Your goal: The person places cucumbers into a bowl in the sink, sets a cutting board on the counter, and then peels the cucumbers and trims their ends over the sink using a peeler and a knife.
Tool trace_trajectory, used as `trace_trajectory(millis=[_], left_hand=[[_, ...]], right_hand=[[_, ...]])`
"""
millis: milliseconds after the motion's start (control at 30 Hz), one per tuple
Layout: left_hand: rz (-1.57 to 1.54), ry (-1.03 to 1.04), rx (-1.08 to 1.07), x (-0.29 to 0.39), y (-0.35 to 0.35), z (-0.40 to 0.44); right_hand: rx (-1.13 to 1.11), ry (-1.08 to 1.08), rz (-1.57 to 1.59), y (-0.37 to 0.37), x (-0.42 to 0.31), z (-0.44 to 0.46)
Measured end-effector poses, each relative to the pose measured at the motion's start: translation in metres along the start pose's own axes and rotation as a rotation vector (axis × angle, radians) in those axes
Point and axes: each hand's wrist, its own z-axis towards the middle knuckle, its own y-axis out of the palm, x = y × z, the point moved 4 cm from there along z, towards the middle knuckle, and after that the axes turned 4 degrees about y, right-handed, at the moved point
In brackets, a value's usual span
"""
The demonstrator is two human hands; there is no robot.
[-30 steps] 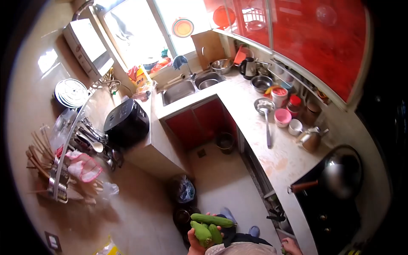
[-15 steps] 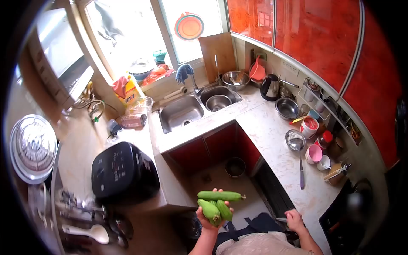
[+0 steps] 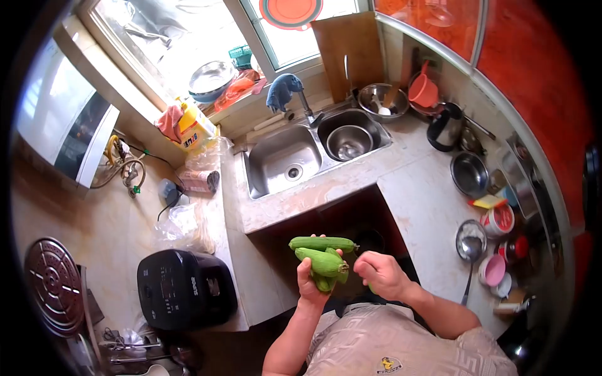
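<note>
Several green gourds point(image 3: 321, 261) rest in my left hand point(image 3: 310, 283), whose thumb and fingers wrap round them in front of my body. One long gourd lies across the top of the bunch. My right hand point(image 3: 380, 274) is closed, just right of the gourds and apart from them. A bit of something green shows under its fingers, too small to name. Beyond both hands is the double steel sink point(image 3: 282, 160), with a steel bowl point(image 3: 349, 143) in its right basin.
A black cooker point(image 3: 186, 289) stands on the left counter. Along the right counter are a kettle point(image 3: 446, 127), a steel bowl point(image 3: 469, 174), a strainer with a long handle point(image 3: 470, 241) and a pink cup point(image 3: 492, 270). A cutting board point(image 3: 348, 53) leans behind the sink.
The view has moved closer to the sink. My left hand has come up with the gourds, and my right hand has moved from the right side to beside them.
</note>
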Motion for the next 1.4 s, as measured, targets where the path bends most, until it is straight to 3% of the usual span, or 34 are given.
trace_trajectory(millis=[167,233,400,500,633,733,1000,1200,1300,1400], left_hand=[[0.166,0.108,0.081,-0.019,0.012,0.065],[0.209,0.117,0.087,-0.014,0.012,0.092],[0.128,-0.010,0.140,-0.030,-0.014,0.156],[0.143,-0.187,0.122,-0.034,-0.032,0.204],[0.113,-0.278,0.078,-0.021,-0.025,0.280],[0.117,-0.303,0.123,-0.008,-0.035,0.328],[0.144,-0.515,0.288,0.021,-0.075,0.387],[0.036,-0.693,0.423,0.021,-0.087,0.400],[-0.013,-0.641,0.290,0.027,-0.077,0.408],[-0.051,-0.637,0.089,0.028,-0.072,0.413]], right_hand=[[-0.053,0.068,-0.290,-0.025,0.010,0.082],[0.032,-0.020,-0.375,-0.035,0.012,0.103],[0.147,-0.167,-0.512,-0.058,0.030,0.159],[0.170,-0.218,-0.703,-0.071,0.028,0.195],[0.353,-0.116,-0.682,-0.076,0.033,0.257],[0.387,0.081,-0.661,-0.066,0.050,0.302],[0.434,0.057,-0.335,-0.050,0.080,0.374],[0.390,0.203,-0.038,-0.044,0.101,0.396],[0.296,0.327,0.237,-0.045,0.105,0.401],[0.248,0.263,0.369,-0.050,0.105,0.398]])
